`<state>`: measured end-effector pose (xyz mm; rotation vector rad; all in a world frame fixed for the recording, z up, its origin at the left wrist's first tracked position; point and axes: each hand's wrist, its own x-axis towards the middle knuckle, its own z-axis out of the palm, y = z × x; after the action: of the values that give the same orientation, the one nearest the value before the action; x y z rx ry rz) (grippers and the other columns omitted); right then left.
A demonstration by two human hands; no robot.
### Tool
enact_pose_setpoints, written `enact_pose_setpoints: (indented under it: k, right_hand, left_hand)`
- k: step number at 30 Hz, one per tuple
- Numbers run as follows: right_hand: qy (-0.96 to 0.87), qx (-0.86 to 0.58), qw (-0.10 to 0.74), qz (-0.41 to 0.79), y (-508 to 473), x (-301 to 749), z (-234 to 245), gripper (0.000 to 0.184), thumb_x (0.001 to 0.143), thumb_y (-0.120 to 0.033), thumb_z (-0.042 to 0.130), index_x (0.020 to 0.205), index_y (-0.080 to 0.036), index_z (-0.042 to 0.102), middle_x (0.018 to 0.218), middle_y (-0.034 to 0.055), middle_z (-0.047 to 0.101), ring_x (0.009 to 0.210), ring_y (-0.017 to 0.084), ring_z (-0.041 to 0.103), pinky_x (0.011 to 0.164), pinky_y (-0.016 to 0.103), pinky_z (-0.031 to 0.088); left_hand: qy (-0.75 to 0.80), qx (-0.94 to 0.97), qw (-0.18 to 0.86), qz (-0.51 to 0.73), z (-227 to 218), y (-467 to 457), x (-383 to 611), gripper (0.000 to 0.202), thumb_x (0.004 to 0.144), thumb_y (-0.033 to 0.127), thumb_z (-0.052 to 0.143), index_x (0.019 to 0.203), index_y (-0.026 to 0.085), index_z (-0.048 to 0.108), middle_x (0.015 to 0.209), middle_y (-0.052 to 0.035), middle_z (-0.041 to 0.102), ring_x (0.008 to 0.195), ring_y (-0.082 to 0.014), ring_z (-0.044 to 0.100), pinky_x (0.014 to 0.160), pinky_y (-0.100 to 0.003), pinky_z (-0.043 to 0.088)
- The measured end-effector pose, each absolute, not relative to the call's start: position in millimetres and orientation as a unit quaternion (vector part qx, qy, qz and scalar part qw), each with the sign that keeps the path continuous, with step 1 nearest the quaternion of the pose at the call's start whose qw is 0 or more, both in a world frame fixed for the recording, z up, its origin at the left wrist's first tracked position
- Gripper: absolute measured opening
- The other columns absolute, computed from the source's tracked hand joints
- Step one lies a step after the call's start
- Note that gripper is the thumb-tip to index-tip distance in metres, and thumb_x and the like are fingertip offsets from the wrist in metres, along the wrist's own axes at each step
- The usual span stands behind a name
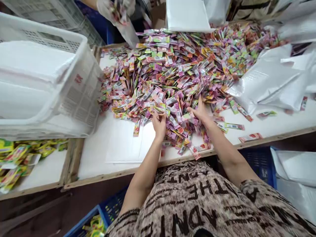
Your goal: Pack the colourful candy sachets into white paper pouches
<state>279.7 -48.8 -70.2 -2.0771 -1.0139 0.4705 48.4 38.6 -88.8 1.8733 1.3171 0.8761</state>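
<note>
A large heap of small, narrow candy sachets (172,75) in pink, purple, green and orange wrappers covers much of the white tabletop (96,148). At the near left edge of the heap is my left hand (159,124), its thumb and fingers closing around a sachet's end. My right hand (201,112) reaches into the heap on the right, thumb and fingers spread among the sachets. A few loose sachets (250,137) lie near the table's front edge. A flat white sheet or bag (125,144) lies left of my left hand.
A white plastic crate (84,82) with white bags stands at left. Silvery-white bags (274,77) lie at right. Across the table, a co-worker's gloved hand (108,10) holds sachets and a clear bag (128,33). Yellow-green packets (17,158) lie at lower left; blue crates (113,204) stand below.
</note>
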Motion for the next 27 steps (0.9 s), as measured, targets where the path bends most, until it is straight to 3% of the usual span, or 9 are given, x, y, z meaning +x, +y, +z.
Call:
enact_pose_setpoints:
  k: [5,9,13,20,24,27]
  right_hand:
    - [-0.428,-0.855,0.271,0.111,-44,205,-75,0.143,0.057,-0.083,0.079,0.166,-0.021,0.010,0.157,0.0333,0.024,0.146,0.060,0.022,0.106,0.082,0.023]
    - [-0.392,-0.879,0.254,0.093,-18,210,-81,0.146,0.054,-0.084,0.080,0.165,-0.020,0.010,0.159,0.0344,0.017,0.146,0.061,0.017,0.107,0.082,0.021]
    - [-0.340,-0.894,0.266,0.120,11,247,-82,0.149,0.047,-0.084,0.083,0.163,-0.016,0.018,0.157,0.0366,0.018,0.144,0.061,0.024,0.107,0.081,0.023]
    - [-0.349,-0.898,0.251,0.092,-3,246,-73,0.122,0.059,-0.074,0.081,0.157,-0.019,0.034,0.149,0.0326,0.035,0.136,0.057,0.040,0.101,0.076,0.039]
    - [-0.330,-0.908,0.218,0.140,-2,251,-69,0.114,0.065,-0.065,0.083,0.156,-0.015,0.036,0.148,0.0363,0.035,0.132,0.059,0.043,0.099,0.075,0.039]
    - [-0.334,-0.901,0.241,0.139,4,257,-71,0.106,0.071,-0.054,0.082,0.155,-0.008,0.037,0.143,0.0416,0.037,0.125,0.058,0.048,0.096,0.075,0.039]
  left_hand:
    - [0.516,0.696,0.385,0.317,-96,42,40,0.098,0.088,0.063,0.064,0.164,0.022,0.018,0.168,-0.0188,0.029,0.158,-0.0322,0.024,0.127,-0.051,0.023]
    - [0.459,0.739,0.410,0.274,-91,47,19,0.115,0.077,0.055,0.078,0.165,0.023,0.012,0.166,-0.0180,0.034,0.156,-0.0339,0.030,0.126,-0.050,0.029]
    - [0.450,0.768,0.353,0.288,-81,44,-9,0.099,0.081,0.037,0.071,0.164,0.022,0.019,0.168,-0.0157,0.031,0.158,-0.0312,0.026,0.128,-0.047,0.026]
    - [0.539,0.732,0.308,0.281,-84,3,3,0.082,0.088,0.019,0.052,0.163,0.011,0.020,0.164,-0.0218,0.034,0.156,-0.0312,0.029,0.128,-0.051,0.028]
    - [0.353,0.865,0.286,0.214,-70,-32,30,0.084,0.088,0.009,0.041,0.166,0.012,0.008,0.172,-0.0173,0.020,0.159,-0.0250,0.024,0.128,-0.047,0.030]
    - [0.234,0.923,0.282,0.118,-49,-46,19,0.085,0.088,0.010,0.045,0.167,0.021,0.015,0.175,-0.0116,0.011,0.158,-0.0287,0.027,0.125,-0.049,0.034]
